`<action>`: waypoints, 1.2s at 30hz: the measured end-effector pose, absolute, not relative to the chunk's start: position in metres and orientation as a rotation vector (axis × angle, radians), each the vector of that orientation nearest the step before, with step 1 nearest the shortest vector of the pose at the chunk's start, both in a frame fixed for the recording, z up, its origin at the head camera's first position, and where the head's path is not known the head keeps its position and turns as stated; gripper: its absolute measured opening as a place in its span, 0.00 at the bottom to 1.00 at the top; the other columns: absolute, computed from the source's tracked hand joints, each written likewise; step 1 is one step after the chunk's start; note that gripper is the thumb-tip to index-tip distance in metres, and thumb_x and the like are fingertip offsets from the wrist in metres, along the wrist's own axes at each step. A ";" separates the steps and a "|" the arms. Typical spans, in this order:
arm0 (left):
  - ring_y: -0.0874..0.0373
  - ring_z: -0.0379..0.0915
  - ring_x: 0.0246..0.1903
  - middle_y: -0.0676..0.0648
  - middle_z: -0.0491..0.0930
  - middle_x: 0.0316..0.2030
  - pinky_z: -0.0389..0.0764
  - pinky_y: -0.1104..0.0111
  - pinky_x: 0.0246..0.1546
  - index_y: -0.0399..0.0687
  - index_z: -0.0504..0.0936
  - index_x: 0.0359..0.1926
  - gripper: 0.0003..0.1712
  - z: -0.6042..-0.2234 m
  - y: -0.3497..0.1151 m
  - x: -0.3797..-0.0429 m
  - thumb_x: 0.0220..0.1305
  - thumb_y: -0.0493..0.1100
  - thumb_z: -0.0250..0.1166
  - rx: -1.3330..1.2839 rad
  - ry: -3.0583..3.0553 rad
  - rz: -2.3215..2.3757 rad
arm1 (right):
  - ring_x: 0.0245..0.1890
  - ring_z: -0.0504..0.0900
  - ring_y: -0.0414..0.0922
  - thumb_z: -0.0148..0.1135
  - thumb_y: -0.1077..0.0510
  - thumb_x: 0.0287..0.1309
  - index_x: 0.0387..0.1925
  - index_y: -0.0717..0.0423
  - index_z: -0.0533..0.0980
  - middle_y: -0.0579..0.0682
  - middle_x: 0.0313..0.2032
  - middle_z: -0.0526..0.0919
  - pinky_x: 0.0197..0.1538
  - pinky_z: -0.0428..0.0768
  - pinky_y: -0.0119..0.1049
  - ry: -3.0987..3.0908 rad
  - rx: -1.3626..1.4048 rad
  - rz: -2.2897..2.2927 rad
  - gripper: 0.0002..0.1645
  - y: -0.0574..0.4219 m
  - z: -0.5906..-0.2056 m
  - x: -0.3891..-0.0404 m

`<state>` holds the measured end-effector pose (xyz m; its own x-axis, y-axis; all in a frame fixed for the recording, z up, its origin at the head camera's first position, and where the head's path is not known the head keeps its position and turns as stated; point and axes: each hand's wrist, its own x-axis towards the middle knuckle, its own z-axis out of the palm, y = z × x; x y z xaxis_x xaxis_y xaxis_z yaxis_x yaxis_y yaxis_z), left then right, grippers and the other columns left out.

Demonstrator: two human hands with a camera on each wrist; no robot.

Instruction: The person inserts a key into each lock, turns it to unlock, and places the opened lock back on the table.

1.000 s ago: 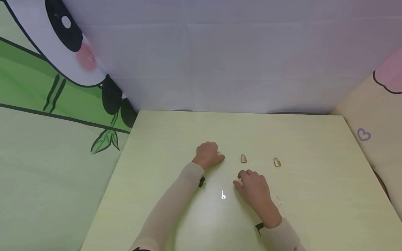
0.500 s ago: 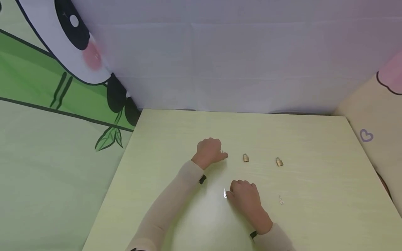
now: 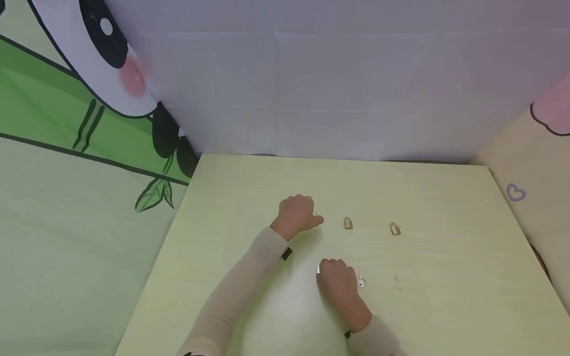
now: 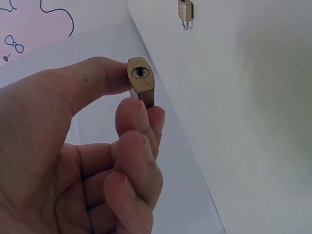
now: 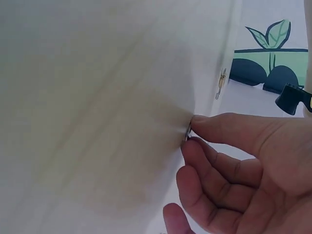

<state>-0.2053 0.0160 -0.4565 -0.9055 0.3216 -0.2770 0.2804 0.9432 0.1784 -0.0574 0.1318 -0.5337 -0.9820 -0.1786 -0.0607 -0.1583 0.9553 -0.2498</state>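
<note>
My left hand (image 3: 296, 216) is raised over the table's left half and pinches a small brass padlock (image 4: 141, 80) between thumb and fingers. Its keyhole end faces the left wrist camera; most of its shackle is hidden. Down at the tabletop, nearer the front, my right hand (image 3: 337, 284) pinches a small silver key (image 5: 187, 130) between thumb and forefinger. Only a sliver of that key (image 3: 318, 269) shows in the head view. A second key (image 3: 361, 281) with a round head lies just right of this hand, and a third key (image 3: 398, 282) lies farther right.
Two more brass padlocks lie on the pale table (image 3: 249, 183): a middle padlock (image 3: 348, 223) and a right padlock (image 3: 395, 229). A grey-lilac cloth wall (image 3: 311, 99) stands behind the far edge. Printed panels flank both sides.
My right hand has moved left and toward the front edge, onto the nearest key, and now pinches it. The middle key has come into view beside it. My left hand stays nearly still.
</note>
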 end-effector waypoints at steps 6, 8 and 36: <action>0.63 0.43 0.13 0.57 0.49 0.11 0.50 0.70 0.13 0.53 0.61 0.13 0.30 -0.458 0.017 -0.204 0.60 0.60 0.65 0.447 2.776 0.194 | 0.23 0.73 0.48 0.66 0.68 0.55 0.19 0.59 0.71 0.52 0.19 0.75 0.23 0.75 0.43 3.117 -0.304 -0.234 0.14 0.122 -0.534 -0.050; 0.63 0.44 0.13 0.57 0.49 0.11 0.50 0.70 0.13 0.53 0.61 0.13 0.30 -0.457 0.018 -0.204 0.60 0.60 0.65 0.443 2.774 0.194 | 0.23 0.72 0.48 0.65 0.67 0.58 0.21 0.60 0.72 0.52 0.20 0.74 0.23 0.76 0.43 3.073 -0.268 -0.297 0.13 0.123 -0.535 -0.052; 0.63 0.45 0.14 0.56 0.51 0.11 0.52 0.70 0.14 0.54 0.62 0.14 0.28 -0.455 0.014 -0.202 0.60 0.61 0.63 0.415 2.736 0.221 | 0.30 0.86 0.51 0.68 0.61 0.62 0.37 0.63 0.81 0.55 0.30 0.86 0.40 0.81 0.35 2.239 0.230 -1.971 0.07 0.156 -0.539 -0.073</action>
<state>-0.2025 0.0142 -0.4550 -0.8906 0.3134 -0.3295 0.2564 0.9445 0.2051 -0.0725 0.1560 -0.5395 -0.9771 0.0160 -0.2122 0.2125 0.1250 -0.9691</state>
